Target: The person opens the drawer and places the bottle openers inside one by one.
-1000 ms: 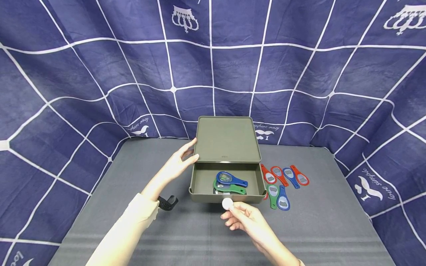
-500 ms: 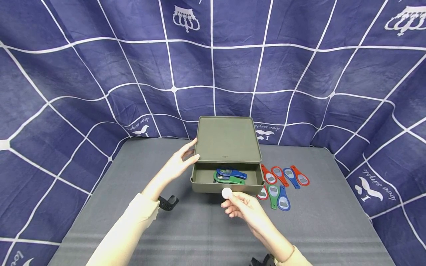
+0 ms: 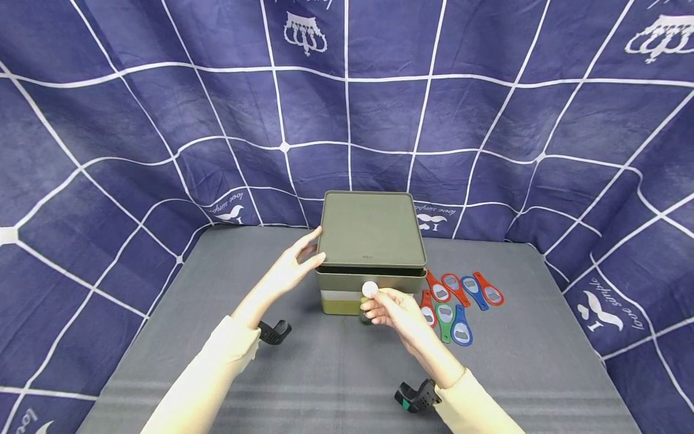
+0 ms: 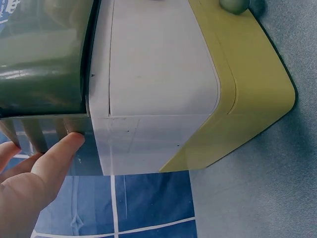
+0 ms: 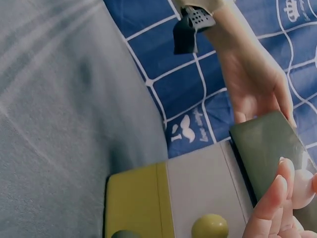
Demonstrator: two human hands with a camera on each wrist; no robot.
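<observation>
A small drawer box (image 3: 373,229) has an olive-green top, with white and yellow-green drawers below. Its green top drawer (image 3: 331,281) sticks out slightly, leaving a dark gap under the top panel; its inside is hidden. My right hand (image 3: 396,310) pinches this drawer's white knob (image 3: 370,289), which the right wrist view also shows between thumb and fingers. Against the box's left side rests my left hand (image 3: 287,268), its fingers extended; the left wrist view shows the fingertips (image 4: 74,140) touching the green side wall.
Several bottle openers (image 3: 461,333) in red, blue and green lie on the grey table (image 3: 303,386), right of the box. Lower down are a yellow-green knob (image 5: 210,226) and a dark green knob (image 4: 234,5). A blue checked cloth (image 3: 379,108) hangs behind.
My right hand has pushed the top drawer inward, away from me, so the blue and green bottle openers inside are now covered. The left hand has stayed at the box's side.
</observation>
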